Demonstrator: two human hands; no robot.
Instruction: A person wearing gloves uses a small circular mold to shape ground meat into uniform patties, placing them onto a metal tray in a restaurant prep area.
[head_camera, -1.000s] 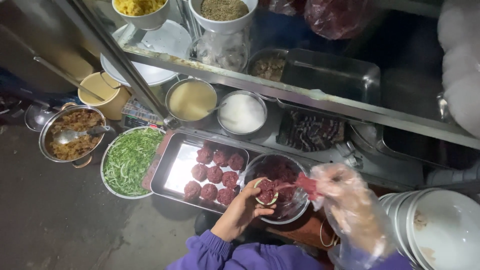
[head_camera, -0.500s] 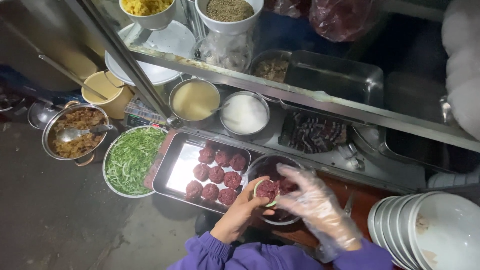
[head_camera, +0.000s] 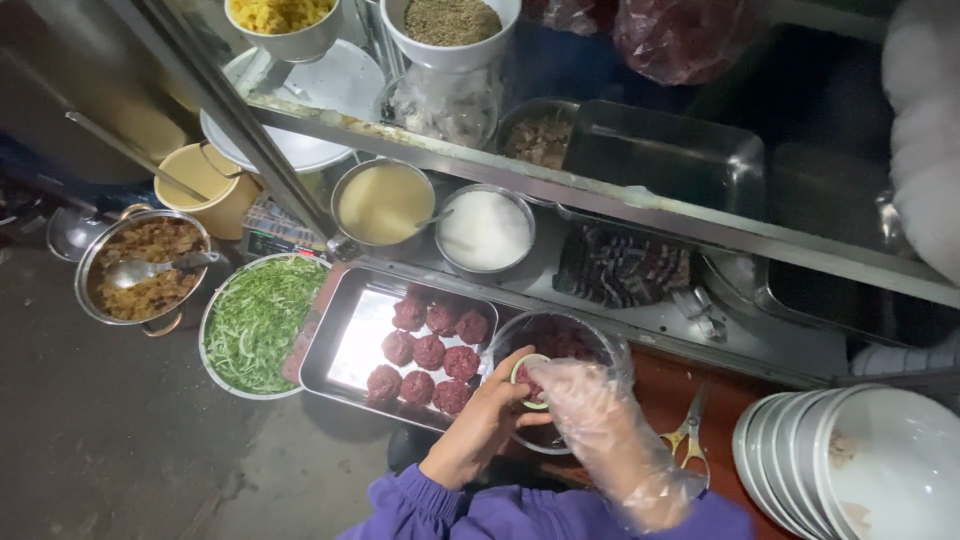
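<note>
My left hand (head_camera: 483, 422), bare, holds a small round green-rimmed mould (head_camera: 528, 380) packed with red minced meat, over the near rim of a clear bowl of red mince (head_camera: 565, 340). My right hand (head_camera: 600, 425), in a loose clear plastic glove, presses its fingers onto the meat in the mould. To the left a steel tray (head_camera: 350, 350) carries several round red meat patties (head_camera: 430, 350) set in rows.
A bowl of shredded greens (head_camera: 255, 325), a pot of cooked brown food with a ladle (head_camera: 140, 265), a bowl of yellow sauce (head_camera: 383, 203) and a bowl of white grains (head_camera: 485, 230) stand behind. Scissors (head_camera: 688, 430) and stacked white bowls (head_camera: 860, 465) lie right. A glass shelf (head_camera: 600, 195) hangs overhead.
My gloved right hand came in from the right, where it held a pinch of mince, and now presses on the mould in my left hand, which stayed by the bowl.
</note>
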